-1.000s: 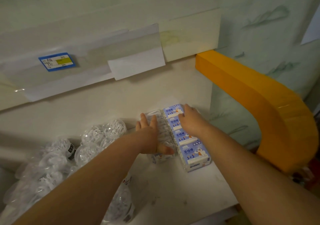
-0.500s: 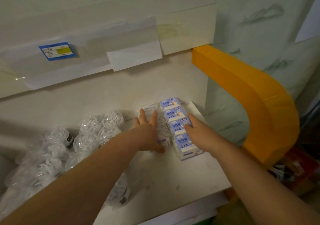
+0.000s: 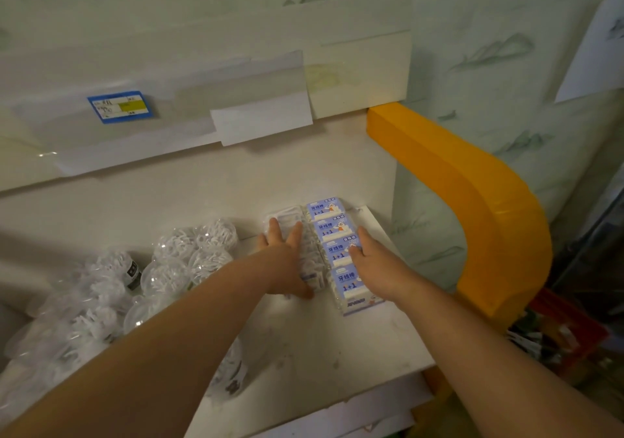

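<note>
Left hand (image 3: 287,263): fingers spread flat on clear packs (image 3: 285,214).
Right hand (image 3: 374,263): straight fingers pressing blue packs (image 3: 329,231), at 3 o'clock.
Advice: squeeze both rows together evenly.

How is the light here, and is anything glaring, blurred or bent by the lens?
Head view: dim light, yet print on the blue packs between left hand and right hand reads clearly; a small glare on the clear film at far left; the wide lens stretches both forearms; the round tubs look soft.
</note>
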The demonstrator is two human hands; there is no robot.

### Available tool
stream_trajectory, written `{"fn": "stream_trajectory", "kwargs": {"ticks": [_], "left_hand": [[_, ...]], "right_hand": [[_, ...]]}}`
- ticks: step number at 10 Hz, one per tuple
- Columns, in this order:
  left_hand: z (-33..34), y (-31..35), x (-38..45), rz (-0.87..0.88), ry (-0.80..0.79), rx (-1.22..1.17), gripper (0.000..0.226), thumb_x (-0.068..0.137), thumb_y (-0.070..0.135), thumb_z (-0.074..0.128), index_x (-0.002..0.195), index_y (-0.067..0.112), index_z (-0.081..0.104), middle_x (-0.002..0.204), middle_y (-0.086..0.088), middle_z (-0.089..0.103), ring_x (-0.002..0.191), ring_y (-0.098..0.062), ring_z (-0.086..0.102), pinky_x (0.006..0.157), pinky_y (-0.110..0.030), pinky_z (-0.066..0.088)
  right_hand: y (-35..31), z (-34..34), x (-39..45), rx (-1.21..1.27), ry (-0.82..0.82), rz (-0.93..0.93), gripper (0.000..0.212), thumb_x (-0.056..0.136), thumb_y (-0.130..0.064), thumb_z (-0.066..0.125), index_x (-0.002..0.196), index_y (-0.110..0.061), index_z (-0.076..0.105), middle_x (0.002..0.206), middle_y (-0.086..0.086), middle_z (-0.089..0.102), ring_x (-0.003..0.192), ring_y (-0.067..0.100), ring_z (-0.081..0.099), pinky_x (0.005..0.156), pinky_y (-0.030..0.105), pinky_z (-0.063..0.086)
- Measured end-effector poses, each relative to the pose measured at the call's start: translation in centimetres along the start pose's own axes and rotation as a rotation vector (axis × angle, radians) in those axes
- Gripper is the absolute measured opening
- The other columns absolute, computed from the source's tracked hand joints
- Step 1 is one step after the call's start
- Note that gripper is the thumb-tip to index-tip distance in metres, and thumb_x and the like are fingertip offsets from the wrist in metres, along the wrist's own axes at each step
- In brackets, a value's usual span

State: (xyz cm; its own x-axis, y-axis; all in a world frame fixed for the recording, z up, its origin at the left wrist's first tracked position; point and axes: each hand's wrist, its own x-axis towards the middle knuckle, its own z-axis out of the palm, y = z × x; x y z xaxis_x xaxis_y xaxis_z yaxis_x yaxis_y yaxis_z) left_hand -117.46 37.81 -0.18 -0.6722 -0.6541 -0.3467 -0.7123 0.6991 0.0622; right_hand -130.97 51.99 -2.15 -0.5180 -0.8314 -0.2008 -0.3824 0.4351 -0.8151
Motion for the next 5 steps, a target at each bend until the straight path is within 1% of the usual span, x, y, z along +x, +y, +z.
{"fn": "stream_trajectory", "kwargs": {"ticks": [1,2,3,4,5], "left_hand": [[0.1,-0.2,-0.1,0.012,0.022,-0.003,0.136,0.062,0.056,0.08,0.147,0.036,-0.024,0.154,-0.012,-0.034,0.146,-0.04,-0.011,0.114,-0.048,0.027],[0.1,-0.2,-0.2,0.018,0.04,0.0,0.136,0.062,0.057,0.079,0.148,0.035,-0.023,0.155,-0.012,-0.033,0.146,-0.04,-0.01,0.115,-0.048,0.026],[-0.1,0.0,-0.4,-0.005,0.027,-0.001,0.137,0.062,0.057,0.081,0.148,0.035,-0.023,0.154,-0.011,-0.034,0.146,-0.041,-0.011,0.115,-0.05,0.026],[-0.6,0.0,-0.8,-0.002,0.036,-0.015,0.138,0.059,0.068,0.077,0.15,0.032,-0.019,0.157,-0.014,-0.025,0.146,-0.042,-0.01,0.117,-0.052,0.019],[-1.8,-0.3,-1.7,0.054,0.168,-0.061,0.131,0.059,0.084,0.06,0.154,0.021,-0.006,0.16,-0.018,-0.004,0.147,-0.04,-0.001,0.118,-0.05,0.014]], "right_hand": [[0.1,0.0,0.0,-0.056,0.007,-0.017,0.046,0.104,-0.036,0.029,0.149,-0.029,0.021,0.116,0.001,0.059,0.075,0.016,0.058,0.063,0.031,0.048],[0.2,0.1,-0.1,-0.086,0.026,-0.034,0.042,0.105,-0.035,0.03,0.145,-0.026,0.025,0.11,0.0,0.063,0.076,0.015,0.063,0.063,0.036,0.053],[0.2,0.0,-0.1,-0.104,0.023,-0.02,0.04,0.104,-0.038,0.03,0.143,-0.027,0.026,0.108,0.001,0.063,0.082,0.019,0.068,0.07,0.044,0.059],[0.0,-0.2,-0.4,-0.137,0.049,-0.054,0.024,0.1,-0.043,0.036,0.118,-0.029,0.045,0.102,-0.001,0.061,0.08,0.019,0.065,0.069,0.04,0.054],[-0.4,-0.6,-0.6,-0.272,0.257,-0.154,0.014,0.095,-0.044,0.047,0.092,-0.03,0.048,0.106,0.002,0.057,0.086,0.021,0.057,0.069,0.036,0.048]]}}
